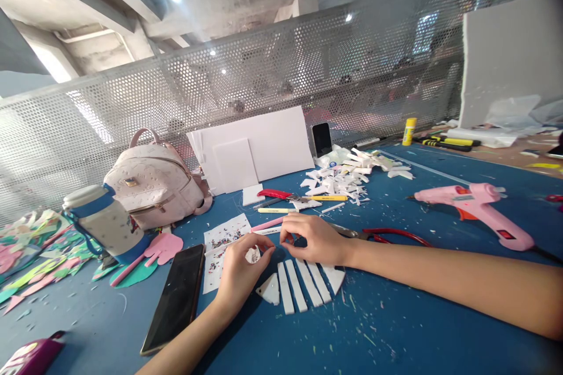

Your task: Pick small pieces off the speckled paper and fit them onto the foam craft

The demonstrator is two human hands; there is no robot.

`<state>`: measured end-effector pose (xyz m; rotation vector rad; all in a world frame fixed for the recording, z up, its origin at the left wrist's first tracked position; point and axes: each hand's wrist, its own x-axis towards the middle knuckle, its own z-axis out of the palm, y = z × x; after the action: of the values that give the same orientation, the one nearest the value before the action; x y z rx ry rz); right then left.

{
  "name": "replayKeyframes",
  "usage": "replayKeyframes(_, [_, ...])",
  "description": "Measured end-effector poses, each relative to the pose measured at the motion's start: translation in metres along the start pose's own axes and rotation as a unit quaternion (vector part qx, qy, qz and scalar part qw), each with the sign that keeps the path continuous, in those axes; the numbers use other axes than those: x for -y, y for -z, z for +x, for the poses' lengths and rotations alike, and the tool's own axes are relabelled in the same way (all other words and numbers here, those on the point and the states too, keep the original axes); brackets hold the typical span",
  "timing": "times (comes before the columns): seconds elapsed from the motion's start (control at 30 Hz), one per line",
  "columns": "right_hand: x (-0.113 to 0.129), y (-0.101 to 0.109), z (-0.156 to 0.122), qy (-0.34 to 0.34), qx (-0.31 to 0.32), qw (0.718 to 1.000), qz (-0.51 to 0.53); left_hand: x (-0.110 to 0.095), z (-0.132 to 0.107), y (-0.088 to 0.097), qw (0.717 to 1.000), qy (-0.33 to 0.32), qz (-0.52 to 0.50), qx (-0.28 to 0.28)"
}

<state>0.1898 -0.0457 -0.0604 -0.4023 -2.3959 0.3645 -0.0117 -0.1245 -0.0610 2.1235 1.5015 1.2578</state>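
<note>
My left hand (243,269) is pinched, thumb and forefinger together, above the edge of a white paper sheet (235,227) scattered with tiny coloured bits. Close by, my right hand (313,239) is also pinched, its fingertips just apart from the left ones. Whatever either pinch holds is too small or hidden to see. Below them on the blue table lie several white foam strips (295,287) in a row. A rounded triangular foam piece (269,289) with a dark dot is at the row's left; a curved foam piece (335,277) is at its right.
A black phone (175,299) lies left of my left hand. Red-handled scissors (391,235) rest behind my right forearm, with a pink glue gun (479,205) farther right. White foam scraps (343,173), a bottle (105,220) and a backpack (156,179) stand behind.
</note>
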Motion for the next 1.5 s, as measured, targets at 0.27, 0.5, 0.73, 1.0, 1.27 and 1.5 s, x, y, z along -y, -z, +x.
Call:
replayKeyframes(0.27, [0.0013, 0.0003, 0.0004, 0.006, -0.003, 1.000, 0.002, -0.0007, -0.0006, -0.0005, 1.000, -0.003, -0.002, -0.005])
replayKeyframes(0.5, [0.0015, 0.0009, 0.0003, -0.003, -0.018, 1.000, -0.001, -0.0002, -0.0011, -0.0001, 1.000, -0.004, -0.003, -0.012])
replayKeyframes(0.73, [0.0042, 0.0019, 0.0010, 0.000, -0.012, 1.000, -0.005, -0.0006, -0.0005, -0.0002, 1.000, -0.002, -0.009, -0.016])
replayKeyframes(1.0, [0.0016, -0.0001, -0.0001, -0.003, -0.007, 1.000, -0.011, -0.0023, -0.0013, 0.0002, 1.000, -0.002, -0.010, -0.018])
replayKeyframes(1.27, [0.0014, 0.0000, 0.0000, 0.000, -0.011, 1.000, -0.008, -0.0011, -0.0006, -0.0008, 1.000, 0.001, -0.011, -0.015])
replayKeyframes(1.5, [-0.0004, -0.0010, -0.0007, -0.003, -0.008, 1.000, -0.015, 0.0002, -0.0014, -0.0004, 1.000, 0.000, -0.014, -0.018])
